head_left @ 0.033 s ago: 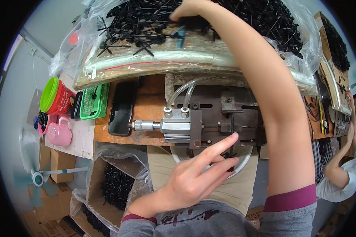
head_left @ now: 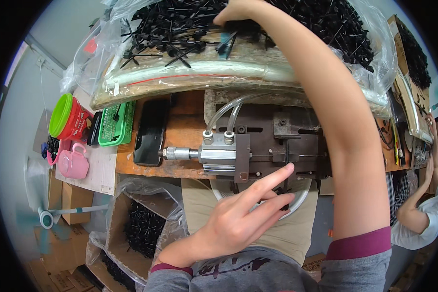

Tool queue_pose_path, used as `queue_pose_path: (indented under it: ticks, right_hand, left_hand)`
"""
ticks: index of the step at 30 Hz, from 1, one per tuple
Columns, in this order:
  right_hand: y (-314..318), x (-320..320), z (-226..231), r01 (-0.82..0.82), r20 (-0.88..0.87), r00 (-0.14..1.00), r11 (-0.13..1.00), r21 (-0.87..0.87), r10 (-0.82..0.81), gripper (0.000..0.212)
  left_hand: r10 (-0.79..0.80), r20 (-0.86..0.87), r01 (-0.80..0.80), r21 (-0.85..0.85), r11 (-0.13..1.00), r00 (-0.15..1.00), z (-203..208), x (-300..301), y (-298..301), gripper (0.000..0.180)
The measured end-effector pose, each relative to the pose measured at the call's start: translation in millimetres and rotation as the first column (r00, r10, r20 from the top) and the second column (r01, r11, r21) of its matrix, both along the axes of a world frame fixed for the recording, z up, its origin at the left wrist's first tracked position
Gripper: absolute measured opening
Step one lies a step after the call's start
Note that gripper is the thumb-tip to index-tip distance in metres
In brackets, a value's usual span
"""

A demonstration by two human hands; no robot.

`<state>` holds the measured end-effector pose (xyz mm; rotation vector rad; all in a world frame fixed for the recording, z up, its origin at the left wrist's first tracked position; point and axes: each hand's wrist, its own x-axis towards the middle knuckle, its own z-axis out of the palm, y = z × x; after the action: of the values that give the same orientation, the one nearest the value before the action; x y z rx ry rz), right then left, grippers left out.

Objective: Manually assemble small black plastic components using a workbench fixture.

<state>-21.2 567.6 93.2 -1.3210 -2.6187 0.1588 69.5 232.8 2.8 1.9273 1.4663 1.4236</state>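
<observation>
My left hand (head_left: 238, 214) is in front of a small clamping machine (head_left: 287, 121) with a silver air cylinder (head_left: 218, 158). Its index finger stretches toward a thin upright black plastic part (head_left: 287, 151) at the fixture. The other fingers curl over black plastic at the part's lower end; the thumb is hidden. Beyond the machine, my right hand (head_left: 241, 10) reaches into a large heap of black stemmed plastic parts (head_left: 175, 24). The upper picture edge cuts that hand off, and its fingertips are blurred among the parts, so their grip is unclear.
A plastic-wrapped tray edge (head_left: 190, 73) borders the heap. To the left are a dark phone (head_left: 151, 131), a green basket (head_left: 126, 129), a red tub (head_left: 75, 121) and a pink cup (head_left: 74, 163). Below stands a carton (head_left: 117, 228) of black parts. Another person (head_left: 418, 221) works at right.
My right hand and forearm have shifted slightly right over the heap. A loose black part near the tray edge has moved and shows more clearly. My left hand stays nearly still.
</observation>
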Motion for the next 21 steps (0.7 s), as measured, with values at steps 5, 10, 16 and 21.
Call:
queue_pose_path:
  ticks: [5,10,16,21]
  right_hand:
    - [47.7,23.8,4.1,-0.350,0.235,0.921,0.925,0.147,0.311,0.105]
    - [43.4,67.2,21.6,-0.451,0.264,0.861,0.892,0.002,0.435,0.101]
    - [32.6,114.3,32.8,-0.554,0.251,0.790,0.827,-0.099,0.560,0.087]
    - [4.7,149.9,36.7,-0.674,0.186,0.738,0.720,0.166,0.649,0.067]
  left_hand:
    - [-0.035,-0.014,0.035,0.008,0.999,0.999,-13.4,-2.0,7.8,0.030]
    - [0.041,-0.092,-0.039,0.018,0.999,0.995,-24.6,3.6,14.6,0.028]
    - [0.194,-0.207,-0.182,0.076,0.980,0.959,-36.8,16.0,18.9,0.031]
    - [0.200,-0.316,-0.190,0.063,0.980,0.927,-47.4,21.5,24.1,0.027]
